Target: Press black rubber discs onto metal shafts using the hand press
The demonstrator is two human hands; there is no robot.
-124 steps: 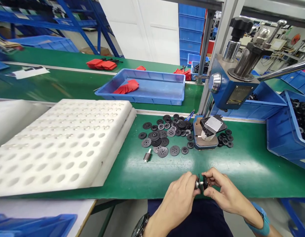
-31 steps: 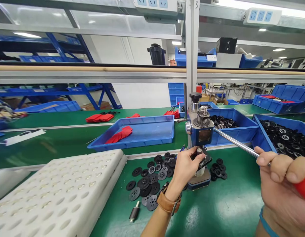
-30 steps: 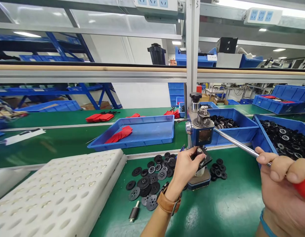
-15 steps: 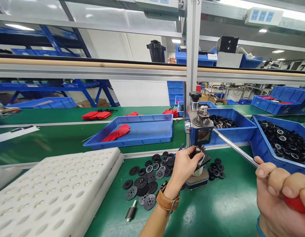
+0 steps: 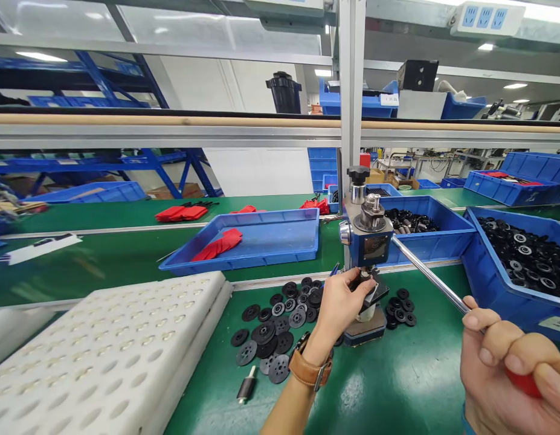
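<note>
Pulling hand: your right hand (image 5: 506,374) is closed in a fist round the red knob (image 5: 525,384) at the end of the steel lever (image 5: 427,275), low at the right edge of view.
Steadying hand: your left hand (image 5: 341,305) reaches under the blue press (image 5: 369,243). Its fingers (image 5: 356,280) are pinched shut on the workpiece (image 5: 365,279), a small dark part that they mostly hide.
Workpiece position: it sits at the press's fixture, just below the press head and above the base plate (image 5: 368,331) on the green tabletop (image 5: 397,386).
Loose stock, left of press: black discs (image 5: 280,320) are scattered on the tabletop, with one rotor (image 5: 246,386) lying apart, nearer to you.
Loose stock, right of press: a smaller cluster of discs (image 5: 400,305) lies just beside the base plate.
Trays: a white foam tray (image 5: 102,350) with round pockets sits at your left. A blue bin (image 5: 510,290) of black parts stands at your right.
</note>
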